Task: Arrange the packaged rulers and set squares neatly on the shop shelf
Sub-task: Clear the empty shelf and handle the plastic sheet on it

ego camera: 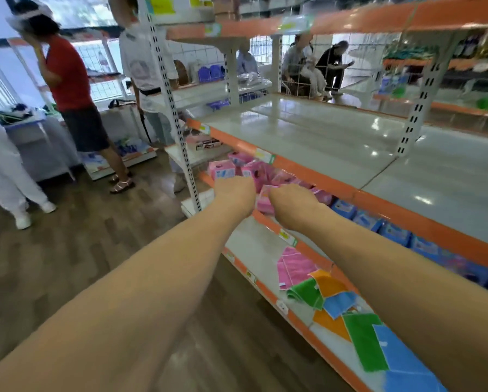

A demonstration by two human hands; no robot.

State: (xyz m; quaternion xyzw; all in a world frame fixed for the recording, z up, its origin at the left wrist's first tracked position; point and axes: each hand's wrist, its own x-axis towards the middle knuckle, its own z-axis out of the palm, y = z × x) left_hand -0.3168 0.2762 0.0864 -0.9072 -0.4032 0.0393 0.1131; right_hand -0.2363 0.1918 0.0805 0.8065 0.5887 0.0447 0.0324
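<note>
While both of my arms are stretched forward, my left hand [235, 193] and right hand [292, 203] sit close together at the left end of the middle shelf [312, 253], directly over a loose cluster of pink packs [255, 169].

Only the backs of the hands show. The fingers curl away from the camera, so I cannot tell whether either hand is pinching a pack, pressing on one or merely hovering. The right hand lies against the near edge of one pink pack.

The print is too blurred to read. From the task I judge these pink packs to be the packaged rulers and set squares. They stand at mixed angles, some tilted against each other, which is probably why both hands go to this spot: two hands can square a leaning group from either side.

Blue packs [392, 232] fill the same shelf further right in a more even row, a likely model for the pink ones.

The upper shelf [322, 131] above them is a bare, glossy deck, and its orange front edge overhangs the packs, so the hands must work beneath it.

On the lower shelf, coloured cloths [308, 290] overlap one another near its front.

A person in red [67, 75] stands well apart in the aisle to the left.
</note>
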